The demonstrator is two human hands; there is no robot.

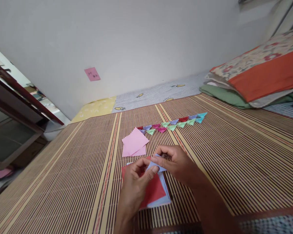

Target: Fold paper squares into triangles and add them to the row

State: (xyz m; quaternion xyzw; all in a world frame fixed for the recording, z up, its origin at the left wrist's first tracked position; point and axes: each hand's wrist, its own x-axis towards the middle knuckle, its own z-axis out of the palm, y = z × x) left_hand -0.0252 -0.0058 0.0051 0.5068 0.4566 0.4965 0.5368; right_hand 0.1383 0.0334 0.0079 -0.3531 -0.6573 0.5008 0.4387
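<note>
Blue paper [161, 168], folded small, is between your two hands, above the stack of square sheets. Your left hand [135, 183] pinches it between thumb and curled fingers on one side, and your right hand [177, 164] pinches it from the other. Below them, a red sheet [156, 192] lies over pale blue sheets [165, 194] on the striped mat [75, 169]. Just beyond, pink sheets [135, 140] overlap at different angles, near the left end of the folded paper triangles [172, 128], which run in two rows of mixed colours. To your far right sits a pile of bedding [271, 76].
</note>
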